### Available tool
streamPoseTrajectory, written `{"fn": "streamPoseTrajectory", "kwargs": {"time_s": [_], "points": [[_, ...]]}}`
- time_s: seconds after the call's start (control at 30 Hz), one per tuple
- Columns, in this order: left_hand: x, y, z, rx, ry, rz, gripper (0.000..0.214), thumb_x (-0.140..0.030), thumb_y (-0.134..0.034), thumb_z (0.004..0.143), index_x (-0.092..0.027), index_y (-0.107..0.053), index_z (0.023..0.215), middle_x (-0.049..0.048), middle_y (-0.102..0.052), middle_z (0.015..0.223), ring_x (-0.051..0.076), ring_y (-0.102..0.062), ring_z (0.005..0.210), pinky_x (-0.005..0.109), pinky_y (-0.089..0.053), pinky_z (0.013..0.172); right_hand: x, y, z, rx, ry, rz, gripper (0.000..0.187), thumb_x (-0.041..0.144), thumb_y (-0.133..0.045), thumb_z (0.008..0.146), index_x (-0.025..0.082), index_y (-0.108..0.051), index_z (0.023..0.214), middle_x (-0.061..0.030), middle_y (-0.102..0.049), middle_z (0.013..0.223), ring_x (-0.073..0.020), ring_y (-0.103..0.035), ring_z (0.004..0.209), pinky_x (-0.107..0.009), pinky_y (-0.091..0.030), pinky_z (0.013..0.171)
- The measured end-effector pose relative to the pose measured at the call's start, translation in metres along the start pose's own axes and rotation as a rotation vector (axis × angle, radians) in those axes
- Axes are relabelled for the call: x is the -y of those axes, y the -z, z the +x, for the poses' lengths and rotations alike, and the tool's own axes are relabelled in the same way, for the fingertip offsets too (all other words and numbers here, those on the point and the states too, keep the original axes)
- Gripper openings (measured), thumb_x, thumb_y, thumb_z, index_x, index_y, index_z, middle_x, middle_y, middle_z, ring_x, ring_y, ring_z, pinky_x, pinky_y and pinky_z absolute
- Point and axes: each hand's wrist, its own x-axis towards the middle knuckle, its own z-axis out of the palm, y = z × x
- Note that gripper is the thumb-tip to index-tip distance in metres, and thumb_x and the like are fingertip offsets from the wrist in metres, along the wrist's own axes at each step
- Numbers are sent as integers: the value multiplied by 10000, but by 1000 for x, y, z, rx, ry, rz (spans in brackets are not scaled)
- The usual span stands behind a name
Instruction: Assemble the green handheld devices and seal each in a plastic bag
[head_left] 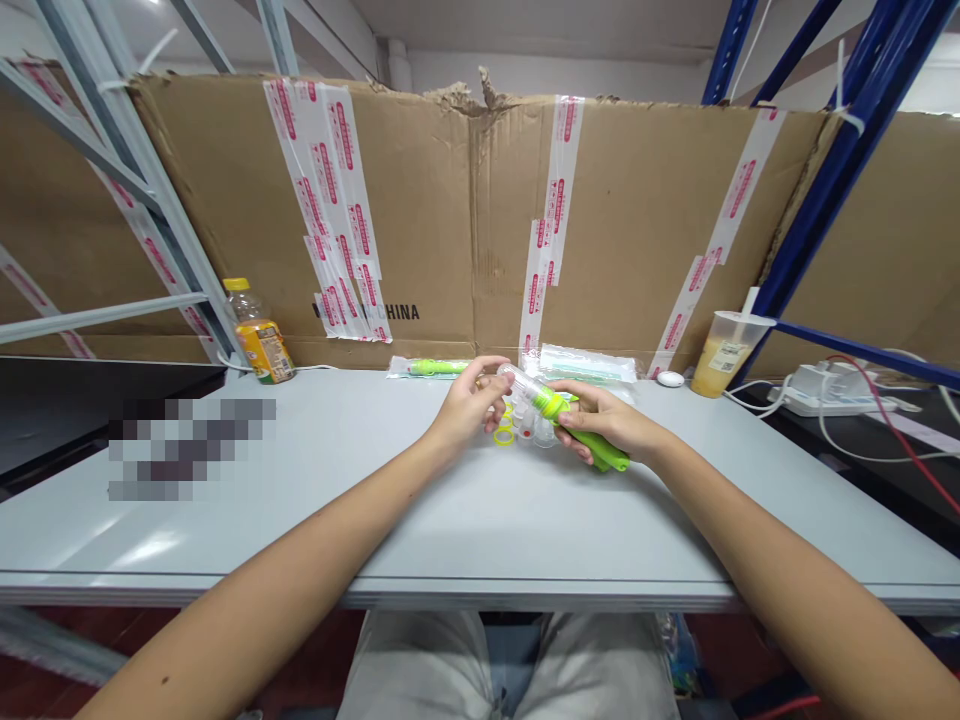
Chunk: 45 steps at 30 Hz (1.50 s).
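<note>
My right hand (pixel 600 420) is wrapped around a clear tube with a bright green handle (pixel 611 455), held tilted above the table. Its transparent end (pixel 521 385) points up and left, with a green ribbed collar at its base. At that end my left hand (pixel 478 395) has its thumb and forefinger closed on the tip, the other fingers curled. Beneath the hands lie small yellow-green rings (pixel 503 437) and clear plastic pieces (pixel 544 435), partly hidden by the fingers and tube.
Behind the hands are a bagged green item (pixel 427 367) and clear plastic packets (pixel 589 362). An orange drink bottle (pixel 262 345) stands back left; a lidded cup (pixel 724 355) and a white oval object (pixel 670 379) are at right. Cardboard (pixel 427 200) walls the table's (pixel 300 500) back.
</note>
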Motion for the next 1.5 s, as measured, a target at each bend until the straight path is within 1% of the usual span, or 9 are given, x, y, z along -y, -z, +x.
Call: {"fn": "streamPoseTrajectory", "kwargs": {"time_s": [0.13,0.3,0.63,0.77,0.87,1.0,1.27,1.37,1.5], "points": [[0,4,3,-79,62,75,503,-672,-650,770,-197,-491,815,-43,-535,625,46,-414,388,175,-253,356,-1,2,0,7,-12,-49,509,327,-676,883,217,-458,1330,20,-647,699,-97,-529,448,-220,-444,412],[0,5,2,-2,-13,291,569,-693,-590,799,-191,-408,601,-59,-396,459,53,-323,393,206,-224,403,-2,4,1,61,-46,-131,512,342,-674,886,217,-475,1341,20,-648,697,-104,-543,448,-219,-446,402],[-3,9,-1,212,-112,283,390,-434,-733,769,-191,-608,1046,-7,-563,803,78,-507,575,196,-371,465,1,8,-1,28,-96,-145,561,344,-651,889,191,-452,1390,7,-654,692,-92,-477,402,-213,-374,358],[-2,6,-1,123,-64,260,486,-454,-738,754,-210,-562,1136,22,-577,898,122,-602,651,196,-390,438,-1,9,0,-5,-73,-152,574,359,-667,879,204,-462,1392,9,-655,703,-90,-489,412,-208,-374,363],[-2,4,1,-20,-34,320,425,-568,-638,813,-179,-564,966,-17,-544,716,84,-498,492,207,-326,417,-2,9,0,11,-76,-170,584,373,-672,881,218,-460,1402,14,-650,698,-89,-489,419,-207,-372,373],[-1,8,3,55,-61,503,549,-644,-507,872,-172,-432,601,-40,-418,528,60,-351,460,225,-264,460,-2,9,-1,33,-93,-195,546,371,-668,888,227,-474,1377,14,-648,699,-91,-491,422,-207,-370,374],[-3,16,1,324,-89,340,472,-498,-700,796,-193,-543,1120,-25,-552,760,86,-479,567,219,-349,505,1,12,-3,42,-92,-164,509,363,-658,890,217,-464,1337,7,-658,706,-90,-478,419,-209,-376,370],[-3,13,2,219,-49,336,455,-551,-642,826,-195,-544,1092,-18,-564,737,105,-513,557,226,-347,481,2,10,-2,24,-76,-164,511,362,-664,885,213,-466,1332,10,-654,699,-86,-472,417,-207,-368,375],[-2,12,2,159,-39,464,493,-633,-517,879,-164,-519,728,-23,-514,585,76,-418,486,231,-303,493,2,9,-1,33,-85,-181,515,373,-669,882,217,-483,1335,12,-651,699,-85,-469,419,-208,-360,376]]}}
